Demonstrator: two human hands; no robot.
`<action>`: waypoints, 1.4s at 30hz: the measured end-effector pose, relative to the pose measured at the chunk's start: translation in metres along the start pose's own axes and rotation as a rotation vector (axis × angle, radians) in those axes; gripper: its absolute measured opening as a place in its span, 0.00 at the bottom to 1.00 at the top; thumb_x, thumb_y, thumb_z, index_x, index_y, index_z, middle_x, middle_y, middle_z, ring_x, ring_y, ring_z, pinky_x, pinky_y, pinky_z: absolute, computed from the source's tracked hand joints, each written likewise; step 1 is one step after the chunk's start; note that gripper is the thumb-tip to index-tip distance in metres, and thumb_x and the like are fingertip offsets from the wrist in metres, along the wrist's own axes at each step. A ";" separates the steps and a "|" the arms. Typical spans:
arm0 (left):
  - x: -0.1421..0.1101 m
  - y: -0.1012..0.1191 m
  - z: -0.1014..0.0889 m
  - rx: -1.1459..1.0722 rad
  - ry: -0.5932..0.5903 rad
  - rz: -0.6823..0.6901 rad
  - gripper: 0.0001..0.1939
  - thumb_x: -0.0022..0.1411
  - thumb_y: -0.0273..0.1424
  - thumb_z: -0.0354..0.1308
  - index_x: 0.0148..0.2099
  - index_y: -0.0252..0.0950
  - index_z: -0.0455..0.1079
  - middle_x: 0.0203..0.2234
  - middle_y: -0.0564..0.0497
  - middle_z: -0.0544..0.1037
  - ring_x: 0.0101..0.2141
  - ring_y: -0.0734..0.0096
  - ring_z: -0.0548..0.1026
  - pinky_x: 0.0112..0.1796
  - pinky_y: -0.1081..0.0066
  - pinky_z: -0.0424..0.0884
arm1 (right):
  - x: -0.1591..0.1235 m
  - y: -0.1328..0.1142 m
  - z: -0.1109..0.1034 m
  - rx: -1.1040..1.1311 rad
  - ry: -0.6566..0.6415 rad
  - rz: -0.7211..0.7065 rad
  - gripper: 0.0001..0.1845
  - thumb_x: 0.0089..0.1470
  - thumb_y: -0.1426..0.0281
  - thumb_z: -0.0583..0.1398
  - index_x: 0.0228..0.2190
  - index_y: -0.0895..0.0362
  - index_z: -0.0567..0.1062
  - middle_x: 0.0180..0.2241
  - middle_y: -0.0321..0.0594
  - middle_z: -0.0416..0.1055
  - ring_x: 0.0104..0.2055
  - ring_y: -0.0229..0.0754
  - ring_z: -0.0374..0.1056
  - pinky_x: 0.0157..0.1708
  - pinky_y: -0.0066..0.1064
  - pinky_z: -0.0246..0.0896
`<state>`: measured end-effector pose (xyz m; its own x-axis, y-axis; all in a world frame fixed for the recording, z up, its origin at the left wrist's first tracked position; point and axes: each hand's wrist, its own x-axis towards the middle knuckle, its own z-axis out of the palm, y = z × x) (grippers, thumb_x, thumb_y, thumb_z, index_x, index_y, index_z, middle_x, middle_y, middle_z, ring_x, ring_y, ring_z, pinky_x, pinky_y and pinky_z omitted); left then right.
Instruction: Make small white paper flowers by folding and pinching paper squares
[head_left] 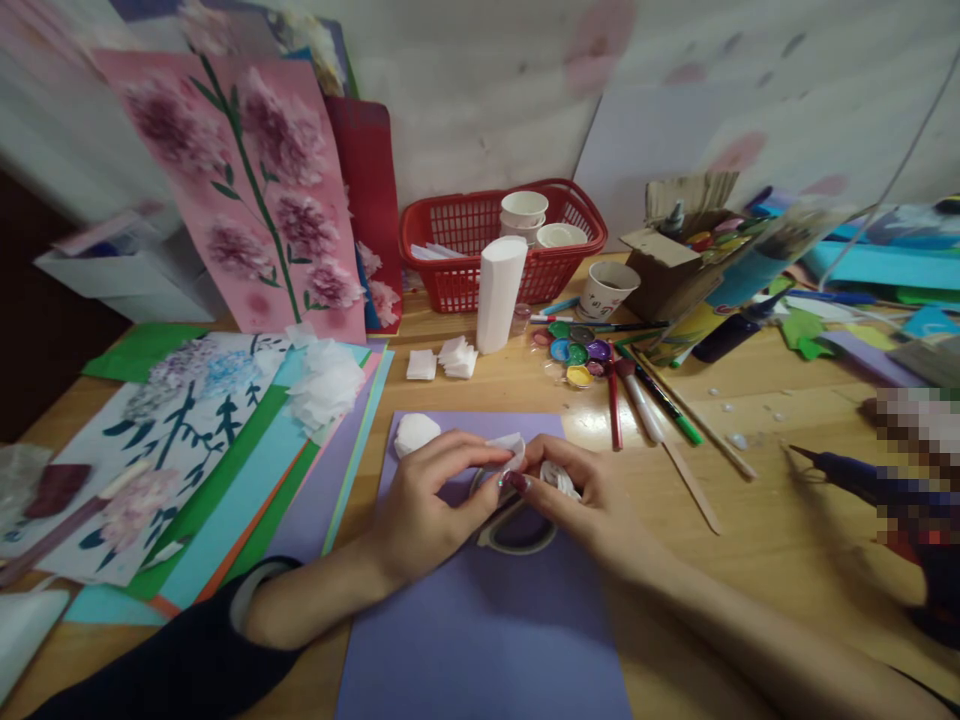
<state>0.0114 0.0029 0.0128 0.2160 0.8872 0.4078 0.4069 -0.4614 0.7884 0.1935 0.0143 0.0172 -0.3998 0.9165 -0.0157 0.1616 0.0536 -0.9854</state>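
My left hand point(439, 495) and my right hand point(592, 495) meet over a purple sheet point(480, 640), fingertips pinched together. Between them is a small curled piece of white tissue paper point(506, 443), standing up from the fingers of my left hand. Below the fingertips lie scissors point(517, 545) with grey loop handles; their blades are hidden. A crumpled white paper piece point(556, 478) shows just behind my right fingers; whether they touch it I cannot tell. At the sheet's upper left corner sits a rounded white paper wad point(416, 434), beside my left hand.
Small white paper squares point(457, 357) and a white tissue roll point(499, 300) stand behind the sheet, before a red basket point(450, 225). Paint pots point(577, 352), brushes and a wooden stick point(690, 490) lie right. Coloured papers point(247, 470) lie left; a glue gun point(847, 475) is far right.
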 end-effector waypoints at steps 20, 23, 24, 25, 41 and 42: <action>0.006 0.001 -0.001 -0.247 0.130 -0.352 0.03 0.57 0.24 0.57 0.32 0.36 0.69 0.27 0.53 0.77 0.30 0.73 0.77 0.34 0.74 0.75 | -0.001 0.000 0.001 0.088 0.034 0.141 0.13 0.52 0.60 0.58 0.24 0.56 0.67 0.21 0.32 0.62 0.23 0.36 0.55 0.23 0.27 0.49; 0.006 0.001 -0.003 -0.170 0.125 -0.270 0.06 0.59 0.23 0.54 0.32 0.36 0.71 0.27 0.52 0.77 0.31 0.72 0.76 0.34 0.73 0.74 | -0.001 0.001 0.001 0.096 0.054 0.130 0.13 0.54 0.61 0.58 0.23 0.55 0.67 0.18 0.30 0.58 0.21 0.35 0.51 0.21 0.26 0.45; 0.006 0.000 -0.003 -0.160 0.140 -0.249 0.07 0.60 0.23 0.54 0.32 0.36 0.72 0.28 0.52 0.77 0.32 0.72 0.76 0.35 0.73 0.74 | -0.001 0.002 0.002 0.096 0.064 0.127 0.13 0.54 0.61 0.58 0.23 0.55 0.67 0.18 0.30 0.57 0.20 0.34 0.50 0.21 0.26 0.43; 0.007 -0.002 -0.003 -0.156 0.158 -0.236 0.09 0.61 0.23 0.53 0.32 0.36 0.73 0.29 0.51 0.77 0.33 0.71 0.76 0.35 0.72 0.73 | -0.001 0.003 0.001 0.097 0.075 0.125 0.13 0.53 0.61 0.58 0.23 0.55 0.66 0.18 0.29 0.57 0.20 0.34 0.49 0.21 0.26 0.42; 0.004 -0.001 0.004 -0.456 0.200 -0.390 0.10 0.52 0.28 0.64 0.39 0.34 0.74 0.37 0.48 0.75 0.41 0.67 0.77 0.46 0.65 0.75 | -0.001 0.002 0.001 0.094 0.054 0.104 0.14 0.53 0.60 0.60 0.23 0.56 0.66 0.20 0.30 0.59 0.22 0.35 0.52 0.22 0.26 0.46; 0.004 -0.001 0.006 -0.508 0.202 -0.431 0.12 0.50 0.28 0.66 0.39 0.34 0.73 0.37 0.48 0.75 0.41 0.67 0.78 0.46 0.65 0.75 | -0.002 0.000 0.001 0.082 0.036 0.095 0.14 0.53 0.60 0.60 0.23 0.56 0.66 0.20 0.30 0.59 0.23 0.35 0.52 0.23 0.26 0.46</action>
<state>0.0169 0.0070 0.0113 -0.0612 0.9969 0.0487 -0.0569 -0.0522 0.9970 0.1936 0.0121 0.0167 -0.3533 0.9296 -0.1047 0.1224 -0.0650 -0.9903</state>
